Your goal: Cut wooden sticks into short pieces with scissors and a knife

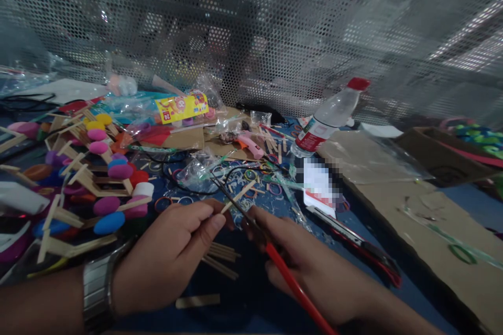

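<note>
My left hand [173, 251], with a metal watch [97, 288] on its wrist, pinches a thin wooden stick [239, 196] that points up to the right. Wrapped round a pair of red-handled scissors [288, 277] is my right hand [306, 259]. The dark blades reach up to the left and meet the stick just past my left fingertips. Below my hands lie several loose sticks [222, 259] and a short flat stick piece [197, 301] on the blue table.
Stick assemblies with coloured discs [108, 223] crowd the left. A bottle [328, 119], a phone [318, 186] and a red utility knife [356, 243] are at the right, beside cardboard [444, 230]. Scraps and bands litter the middle. A perforated metal panel [196, 21] stands behind.
</note>
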